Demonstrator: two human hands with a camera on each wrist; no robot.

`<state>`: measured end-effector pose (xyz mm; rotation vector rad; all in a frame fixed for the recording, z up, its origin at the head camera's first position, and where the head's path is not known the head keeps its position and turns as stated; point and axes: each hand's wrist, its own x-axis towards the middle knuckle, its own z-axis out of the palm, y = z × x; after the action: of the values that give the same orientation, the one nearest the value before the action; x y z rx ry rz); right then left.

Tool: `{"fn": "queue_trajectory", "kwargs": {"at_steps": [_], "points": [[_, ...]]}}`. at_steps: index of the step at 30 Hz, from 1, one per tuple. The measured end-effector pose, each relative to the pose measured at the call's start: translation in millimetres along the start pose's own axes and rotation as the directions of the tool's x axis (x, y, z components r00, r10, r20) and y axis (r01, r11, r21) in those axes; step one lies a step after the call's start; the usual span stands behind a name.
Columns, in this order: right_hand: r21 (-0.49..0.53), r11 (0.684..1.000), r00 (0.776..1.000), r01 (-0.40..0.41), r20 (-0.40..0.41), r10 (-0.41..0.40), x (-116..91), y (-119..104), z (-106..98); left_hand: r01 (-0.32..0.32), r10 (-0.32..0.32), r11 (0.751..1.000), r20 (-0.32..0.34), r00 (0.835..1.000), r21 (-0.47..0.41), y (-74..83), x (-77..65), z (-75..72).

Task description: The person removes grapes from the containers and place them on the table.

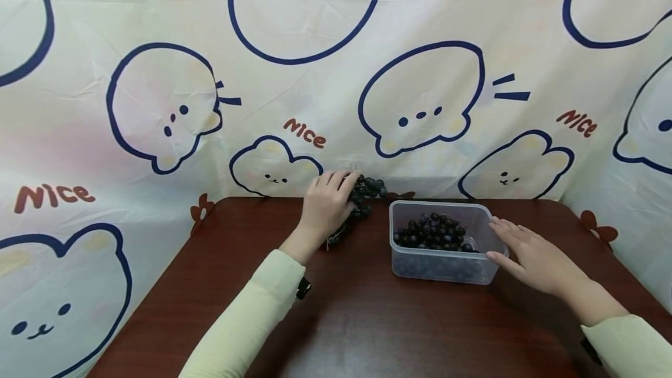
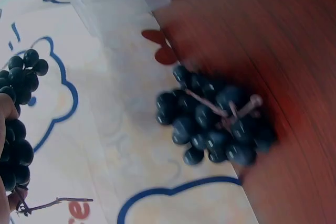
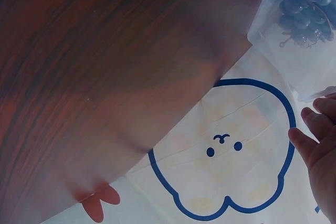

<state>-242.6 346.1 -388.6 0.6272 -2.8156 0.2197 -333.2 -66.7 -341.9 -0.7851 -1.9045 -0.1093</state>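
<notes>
A bunch of dark grapes (image 2: 20, 150) is gripped in my left hand (image 1: 326, 203), raised above the back edge of the table. Its loose stem dangles in the left wrist view. A second bunch of dark grapes (image 2: 215, 121) lies on the table below that hand, partly hidden by it in the head view. My right hand (image 1: 535, 255) rests with fairly straight fingers against the right end of a clear plastic container (image 1: 446, 267). Inside the container are more dark grapes (image 1: 433, 231), heaped toward its left and middle.
The reddish-brown wooden table (image 1: 420, 331) ends at a pale cloth backdrop (image 1: 336, 92) printed with blue cartoon outlines. This cloth also hangs along the left and right sides. The container stands near the table's back edge, right of the loose bunch.
</notes>
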Motion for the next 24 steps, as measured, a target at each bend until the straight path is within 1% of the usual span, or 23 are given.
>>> {"fn": "queue_trajectory", "kwargs": {"at_steps": [6, 15, 19, 24], "points": [[0.004, 1.0, 1.0, -0.002, 0.007, 0.002, -0.1, -1.0, 0.2, 0.032, -0.032, 0.999, 0.0, 1.0, 0.028, -20.5, -13.4, -4.6], [0.009, 1.0, 1.0, 0.001, 0.001, -0.001, 0.3, 0.2, -0.1, 0.111, -0.113, 0.991, 0.035, 0.993, 0.077, -50.0, -35.7, -8.4], [0.009, 1.0, 1.0, 0.001, -0.002, -0.001, 0.7, 0.6, 0.5, 0.145, -0.152, 0.983, 0.053, 0.987, 0.117, -60.8, -43.3, -9.5], [0.01, 1.0, 1.0, 0.002, -0.001, -0.002, 0.9, 0.7, 1.3, 0.159, -0.169, 0.974, 0.048, 0.984, 0.163, -71.1, -53.7, -10.7]]}}
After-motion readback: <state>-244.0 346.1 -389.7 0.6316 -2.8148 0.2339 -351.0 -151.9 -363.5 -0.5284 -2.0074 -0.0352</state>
